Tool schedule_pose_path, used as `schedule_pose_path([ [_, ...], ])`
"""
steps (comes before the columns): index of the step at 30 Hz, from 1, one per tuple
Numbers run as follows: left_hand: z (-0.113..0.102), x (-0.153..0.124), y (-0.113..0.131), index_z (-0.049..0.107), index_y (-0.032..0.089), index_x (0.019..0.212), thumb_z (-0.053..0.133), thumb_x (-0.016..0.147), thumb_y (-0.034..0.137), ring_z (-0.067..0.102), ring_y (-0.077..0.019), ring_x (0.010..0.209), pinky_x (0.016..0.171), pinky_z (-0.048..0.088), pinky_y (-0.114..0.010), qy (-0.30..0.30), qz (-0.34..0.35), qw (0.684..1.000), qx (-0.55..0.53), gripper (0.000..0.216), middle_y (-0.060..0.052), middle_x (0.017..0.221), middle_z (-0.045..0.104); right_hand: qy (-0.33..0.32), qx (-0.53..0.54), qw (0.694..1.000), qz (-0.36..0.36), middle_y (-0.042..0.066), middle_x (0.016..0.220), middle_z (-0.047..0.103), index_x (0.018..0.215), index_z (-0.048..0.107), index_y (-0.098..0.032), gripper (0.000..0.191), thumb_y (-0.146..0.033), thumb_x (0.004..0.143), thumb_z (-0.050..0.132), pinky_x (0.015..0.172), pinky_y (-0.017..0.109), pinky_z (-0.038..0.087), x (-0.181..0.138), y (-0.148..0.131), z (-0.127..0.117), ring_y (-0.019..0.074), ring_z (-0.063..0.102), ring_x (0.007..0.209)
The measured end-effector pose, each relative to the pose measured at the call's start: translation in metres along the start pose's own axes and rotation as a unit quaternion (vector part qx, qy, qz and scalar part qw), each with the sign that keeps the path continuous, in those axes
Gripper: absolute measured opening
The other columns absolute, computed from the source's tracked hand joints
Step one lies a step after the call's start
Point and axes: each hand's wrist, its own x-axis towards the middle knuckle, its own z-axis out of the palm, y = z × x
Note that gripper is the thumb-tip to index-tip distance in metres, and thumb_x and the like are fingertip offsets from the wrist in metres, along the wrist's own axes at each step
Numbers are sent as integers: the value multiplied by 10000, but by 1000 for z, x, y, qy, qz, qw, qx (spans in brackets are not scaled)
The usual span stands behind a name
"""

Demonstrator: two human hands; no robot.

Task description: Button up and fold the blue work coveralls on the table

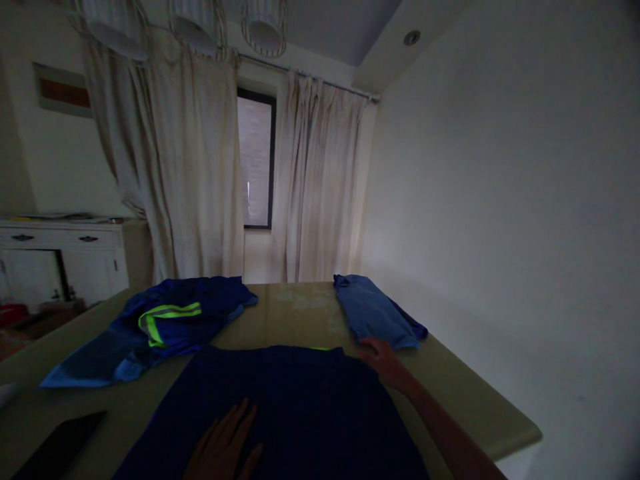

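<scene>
A dark navy garment [295,407] is spread over the near middle of the table. Its straight far edge looks like a waistband, and a thin strip of bright yellow-green shows just behind it. My left hand [223,443] lies flat on the cloth with its fingers spread. At the far right corner of the same garment is my right hand [386,363], with fingers bent round the edge; the fingertips are dim and partly hidden. Just beyond that hand lies a folded lighter blue garment [375,310].
A crumpled blue garment with reflective yellow-green strips [175,320] lies at the left of the yellowish table [295,307]. A flat black object [63,443] rests at the near left. The wall [500,200] stands close on the right. A white cabinet [95,257] is at the far left.
</scene>
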Motion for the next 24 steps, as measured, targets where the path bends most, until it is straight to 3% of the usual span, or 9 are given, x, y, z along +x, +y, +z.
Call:
schedule_pose_path([
  [2,-1,-1,-1,498,330,1502,445,957,594,446,-328,1456,1198,394,-572,-1,-1,1000,-11,608,-37,1589,424,-47,-32,998,-16,99,1209,725,1222,704,-222,500,-541,839,668,1000,423,465,-2,-6,13,295,630,1129],
  [5,-18,4,-16,557,286,1473,390,969,551,515,-299,1414,1181,425,-528,3,-23,999,-24,593,-55,1544,523,-103,-115,988,-22,78,1033,756,1065,764,-226,337,-471,840,706,943,403,466,4,-13,24,278,658,1014],
  [7,-38,13,-39,596,219,1438,366,957,537,544,-313,1383,1163,430,-535,57,-68,996,-9,621,-96,1510,570,-113,-163,980,-19,84,1019,741,998,772,-220,297,-463,836,721,914,391,464,8,-15,26,278,656,1000],
  [10,-71,37,-83,624,123,1379,420,870,586,522,-423,1366,1121,416,-620,168,-159,973,13,717,-179,1498,565,-101,-200,974,-13,107,1140,707,1072,745,-221,394,-540,842,718,923,394,457,10,-16,27,305,628,1093],
  [11,-79,46,-98,685,129,1286,466,819,597,544,-445,1333,1099,434,-618,173,-179,968,-11,696,-193,1424,626,-99,-211,973,-11,113,1150,703,1080,735,-215,407,-558,865,692,923,399,455,9,-17,28,311,623,1102],
  [13,-90,63,-123,778,193,1012,558,717,589,651,-433,1187,1023,518,-549,127,-196,966,-114,541,-166,1155,768,-101,-245,964,-16,125,1108,713,1018,731,-195,374,-542,929,624,919,412,451,6,-19,30,319,626,1082],
  [16,-95,79,-148,756,265,792,616,641,570,742,-381,967,883,602,-459,97,-208,948,-221,368,-93,888,806,-93,-296,950,-44,119,1036,734,926,719,-203,294,-443,989,561,940,427,430,6,-23,29,315,636,1054],
  [21,-93,73,-168,731,278,807,619,621,568,758,-376,930,847,617,-449,147,-235,928,-250,362,-63,888,817,-21,-303,950,-68,96,984,732,976,676,-221,343,-462,1047,442,929,423,433,27,-34,20,293,654,992],
  [24,-85,59,-174,721,250,874,547,710,557,756,-375,969,879,603,-455,140,-251,935,-210,389,-94,947,816,-7,-291,955,-56,118,1059,701,975,654,-207,299,-430,1036,465,897,395,458,38,-41,25,293,644,1026],
])
